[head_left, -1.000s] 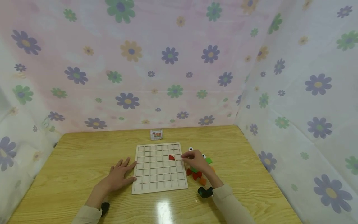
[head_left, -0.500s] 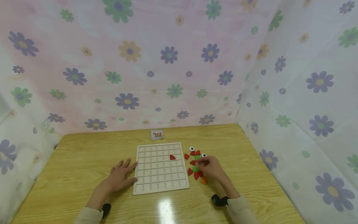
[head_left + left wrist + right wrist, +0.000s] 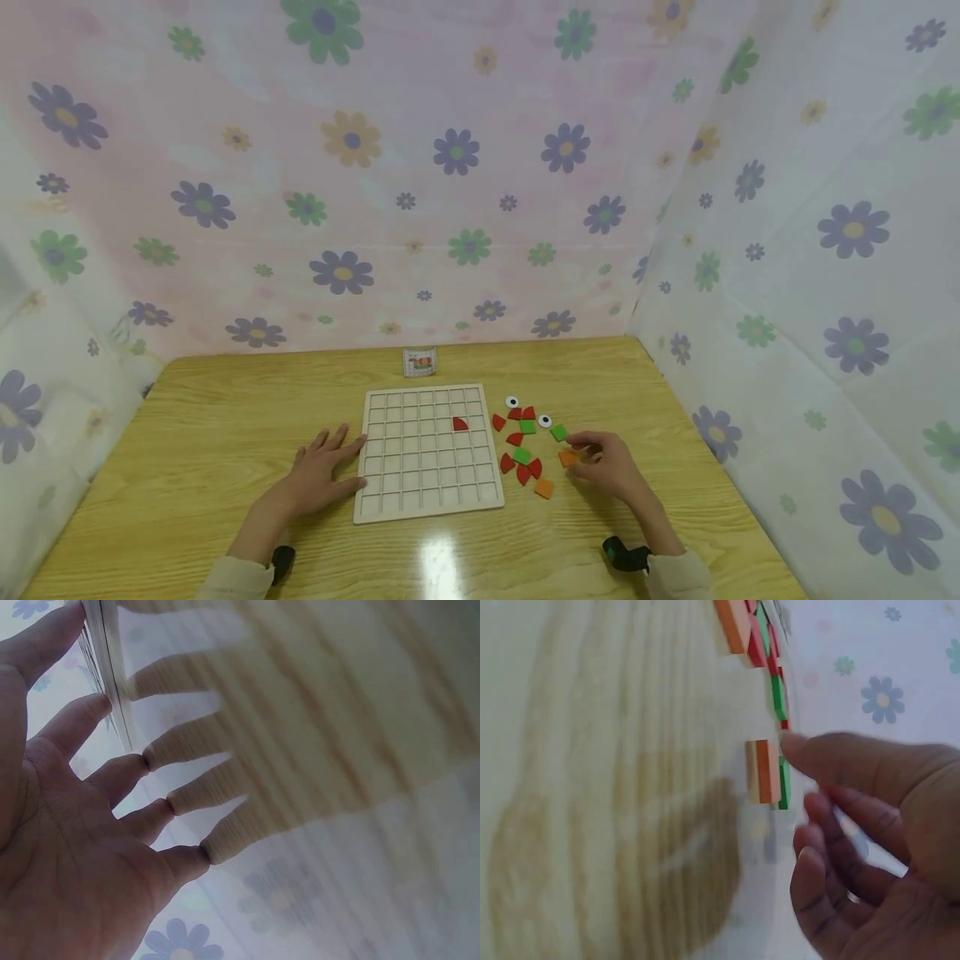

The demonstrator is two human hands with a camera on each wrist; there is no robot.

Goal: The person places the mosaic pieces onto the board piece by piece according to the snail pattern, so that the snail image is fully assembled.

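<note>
A pale gridded board lies on the table with one red quarter-circle piece in a cell toward its upper right. My left hand rests beside it, fingers spread and fingertips at the board's left edge; in the left wrist view they touch the tabletop. To the right of the loose pieces, my right hand hovers with bent fingers, thumb and index apart. Its fingertips are right by an orange square and a green square. In the right wrist view, the thumb overlaps the line of pieces, and nothing is held.
Several red quarter-circle pieces, two more green squares and another orange square lie right of the board. Two white eye discs are above them. A small picture card sits behind the board. Flowered cloth walls the table.
My right hand has moved away from the board's right edge, across the loose pieces to their right side, uncovering them. The left hand stays at the board's edge.
</note>
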